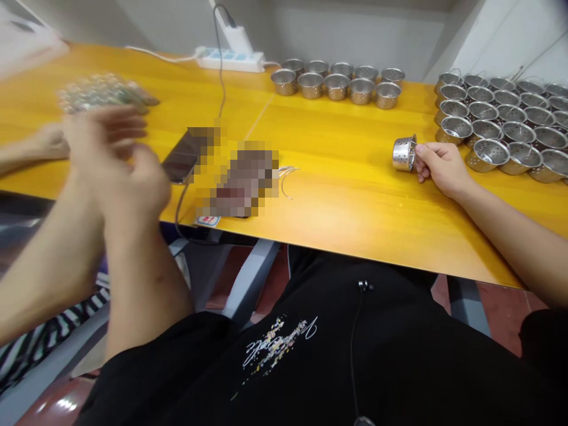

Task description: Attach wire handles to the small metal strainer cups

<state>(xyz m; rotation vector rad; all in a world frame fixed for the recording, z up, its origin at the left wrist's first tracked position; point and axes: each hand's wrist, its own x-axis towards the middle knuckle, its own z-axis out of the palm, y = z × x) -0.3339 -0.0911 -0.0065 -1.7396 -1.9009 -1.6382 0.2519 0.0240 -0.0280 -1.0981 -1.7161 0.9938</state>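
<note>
My right hand (441, 165) pinches the rim of a small perforated metal cup (403, 155), which is tipped on its side just above the yellow table. Part of a wire shows by the cup's mouth. Far to the left is my left hand (137, 177), smeared by motion and overlapping a co-worker's arm; whether it holds anything does not show. Just beyond it lies a blurred bunch of pale, thin pieces (102, 92). A few curved wires (287, 177) rest on the table between my hands.
Rows of perforated cups (337, 86) stand at the back; more cups, several with wire handles (488, 152), crowd the right. A phone (184, 157), a pixelated dark object (244, 180) and a power strip (231, 61) lie on the table. A co-worker's arms (48, 266) reach in from the left.
</note>
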